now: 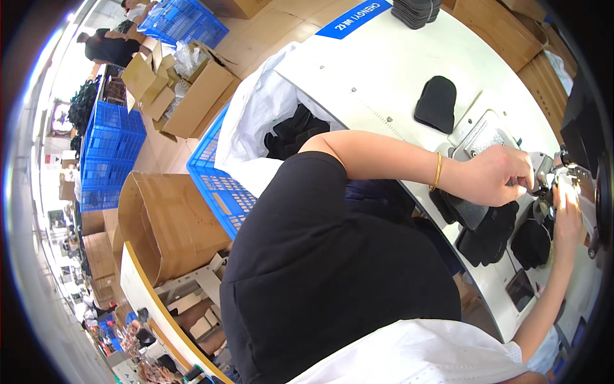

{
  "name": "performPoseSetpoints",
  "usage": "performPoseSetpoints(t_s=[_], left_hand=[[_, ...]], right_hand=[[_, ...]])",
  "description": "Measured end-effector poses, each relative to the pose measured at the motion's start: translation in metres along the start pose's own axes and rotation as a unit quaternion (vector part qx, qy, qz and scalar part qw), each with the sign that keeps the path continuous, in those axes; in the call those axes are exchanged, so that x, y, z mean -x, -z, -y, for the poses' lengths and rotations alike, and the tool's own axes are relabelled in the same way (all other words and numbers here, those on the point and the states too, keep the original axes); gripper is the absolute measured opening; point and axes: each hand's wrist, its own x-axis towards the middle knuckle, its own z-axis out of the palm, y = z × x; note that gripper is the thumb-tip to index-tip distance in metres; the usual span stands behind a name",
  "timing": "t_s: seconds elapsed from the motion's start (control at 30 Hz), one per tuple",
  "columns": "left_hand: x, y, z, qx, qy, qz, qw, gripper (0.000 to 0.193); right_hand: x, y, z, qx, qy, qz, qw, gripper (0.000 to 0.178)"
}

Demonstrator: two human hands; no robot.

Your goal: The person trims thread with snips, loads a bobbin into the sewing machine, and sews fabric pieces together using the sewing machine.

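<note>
My left hand (492, 176), with a gold bangle at its wrist, is closed beside the sewing machine (579, 185). Its fingers are bent in a pinch; what they hold, if anything, is hidden. My right hand (567, 214) is at the machine's lit front part, fingers stretched out, their tips washed out by glare. A bundle of black fabric pieces (489, 237) lies on the white table (377, 70) just below my left hand. Another black piece (532, 242) lies near my right wrist. Farther left on the tabletop rests a rounded black pad (436, 104).
A stack of dark pads (416, 11) stands at the table's far end. Left of the table, a blue crate (220, 192) with a white liner holds black pieces (295, 131). Cardboard boxes (173, 221) and blue crates (112, 150) stand on the floor. Another person (110, 48) is in the background.
</note>
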Motion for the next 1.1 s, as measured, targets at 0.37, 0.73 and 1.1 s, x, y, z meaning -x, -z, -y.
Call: performPoseSetpoints(t_s=[0.37,0.73,1.1], left_hand=[[0.000,0.001,0.001,0.002,0.000,-0.006,1.000,0.009],[0.002,0.000,-0.001,-0.002,-0.022,-0.004,1.000,0.009],[0.002,0.008,-0.010,-0.033,0.019,0.017,0.999,0.007]], right_hand=[[0.011,-0.001,-0.002,-0.125,-0.165,0.123,0.971,0.038],[0.002,0.003,-0.004,-0.016,-0.043,0.068,0.997,0.039],[-0.004,-0.002,0.003,-0.192,-0.090,0.000,0.977,0.029]])
